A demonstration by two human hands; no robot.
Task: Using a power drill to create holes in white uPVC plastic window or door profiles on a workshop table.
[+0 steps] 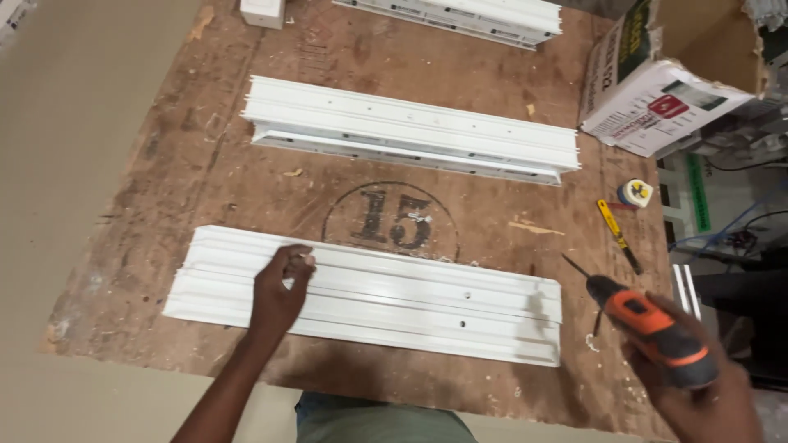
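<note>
A long white plastic profile lies flat along the near side of a worn wooden board. My left hand rests on its left part, fingers curled and pressing down on it. My right hand grips an orange and grey power drill at the lower right. The drill's bit points up and left, in the air just past the profile's right end. A few small holes show in the profile near its right half.
A second white profile lies across the board's middle, and a third at the far edge. A torn cardboard box, a yellow tape measure and a yellow-handled tool sit at the right. Cables lie beyond the right edge.
</note>
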